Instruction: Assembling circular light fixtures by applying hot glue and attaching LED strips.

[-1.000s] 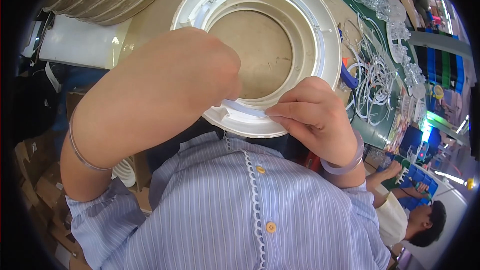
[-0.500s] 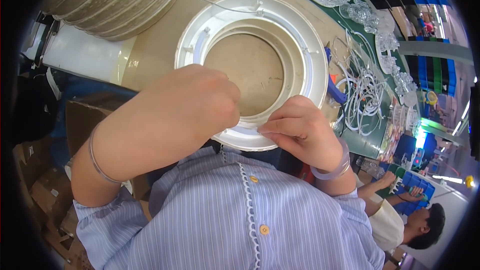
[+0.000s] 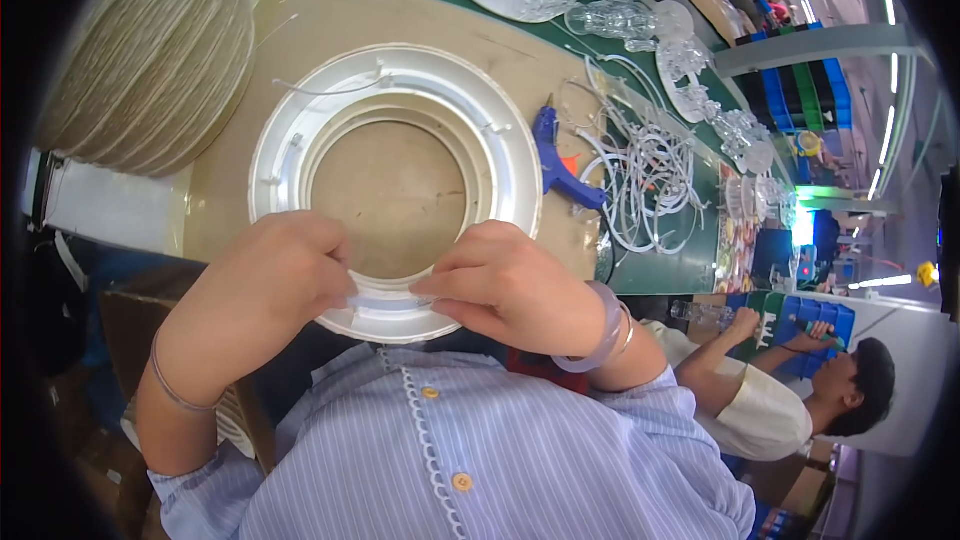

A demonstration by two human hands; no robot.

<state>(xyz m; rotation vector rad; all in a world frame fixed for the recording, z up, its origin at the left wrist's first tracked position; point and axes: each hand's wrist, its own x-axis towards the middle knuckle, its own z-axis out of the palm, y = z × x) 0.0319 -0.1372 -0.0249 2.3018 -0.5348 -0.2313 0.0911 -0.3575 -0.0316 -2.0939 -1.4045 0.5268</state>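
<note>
A white ring-shaped housing (image 3: 512, 165) lies on the brown table covering, its near edge close to my body. A pale, bluish strip (image 3: 388, 301) runs along its inner channel, and a thin white wire (image 3: 335, 91) sticks out at the far side. My left hand (image 3: 290, 275) is closed at the ring's near left, its fingertips down in the channel; what they grip is hidden. At the near right, thumb and fingers of my right hand (image 3: 510, 285) pinch together on the pale strip. A short stretch of channel shows between the two hands.
Right of the ring lie a blue glue gun (image 3: 562, 165) and a tangle of white cables (image 3: 650, 175). Clear plastic parts (image 3: 625, 22) line the back. A large beige ribbed cylinder (image 3: 150, 60) stands at the left. To the right, a co-worker (image 3: 745, 400) handles a tool.
The view has shifted, so the ring and table sit lower and further left. My left hand has drawn back from over the ring's inner edge, uncovering more of the near channel.
</note>
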